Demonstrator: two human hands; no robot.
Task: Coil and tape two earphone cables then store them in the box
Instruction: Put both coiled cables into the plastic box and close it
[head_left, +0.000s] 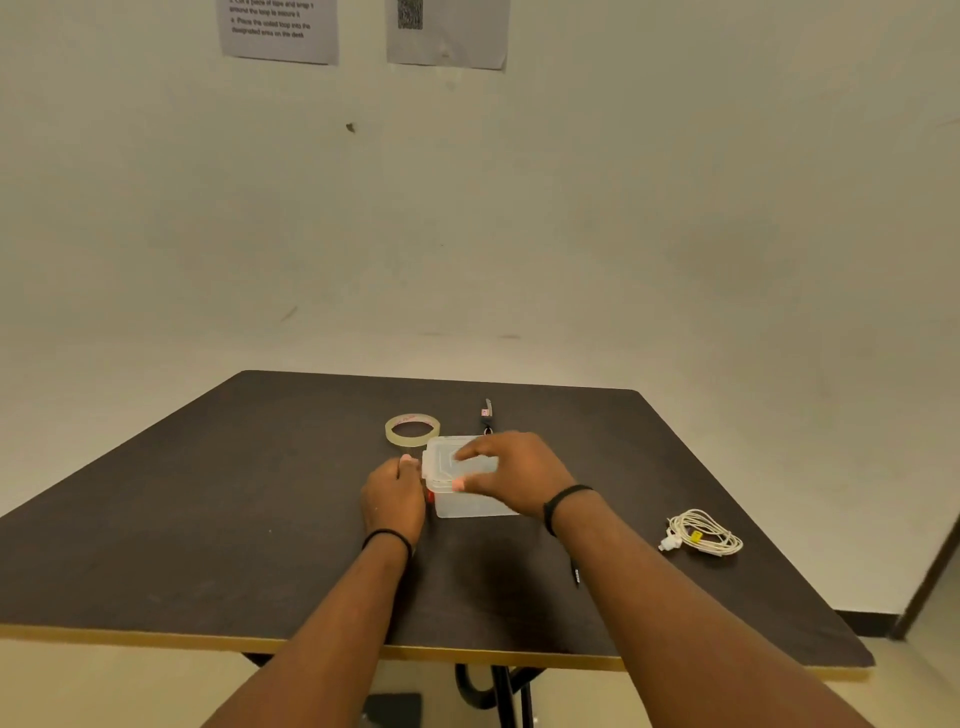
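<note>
Gripping the box (470, 501) from both sides: left hand (393, 493) is clasping its left end latch; right hand (511, 475) is curling over the lid; tape roll (412, 429) is lying just behind the box; coiled earphone cable (704, 533) is resting well right of it.

A dark tabletop (208, 545) with a yellowish front edge carries a clear plastic box (470, 501) near its middle, a roll of clear tape (412, 429) just beyond it, a small dark tool (487, 413) nearby, and a coiled white earphone cable (704, 533) well apart at the right.
</note>
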